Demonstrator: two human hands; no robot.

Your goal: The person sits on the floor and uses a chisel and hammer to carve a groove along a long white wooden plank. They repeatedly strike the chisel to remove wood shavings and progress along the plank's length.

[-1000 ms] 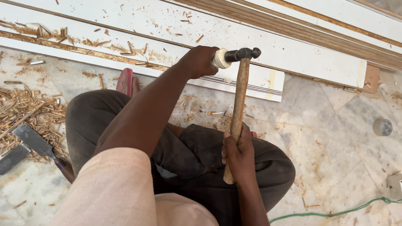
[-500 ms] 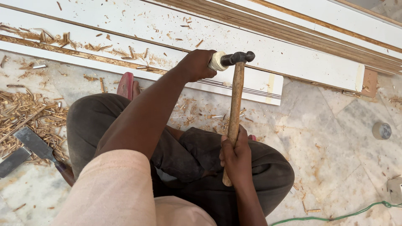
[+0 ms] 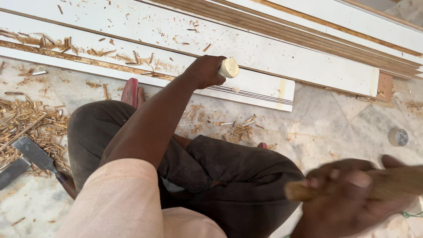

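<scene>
My left hand grips a chisel by its pale wooden handle, held against the near edge of a long white board on the floor. My right hand is low at the right, close to the camera and blurred, wrapped around the wooden handle of a hammer. The hammer's head is out of view. My knees in dark trousers fill the middle.
More white and brown boards lie stacked beyond. Wood shavings pile at the left beside a flat metal blade tool. A small grey round object sits on the marble floor at the right.
The hammer has swung away from the chisel top, back and down to the right, toward the camera. My left hand keeps the chisel in the same spot.
</scene>
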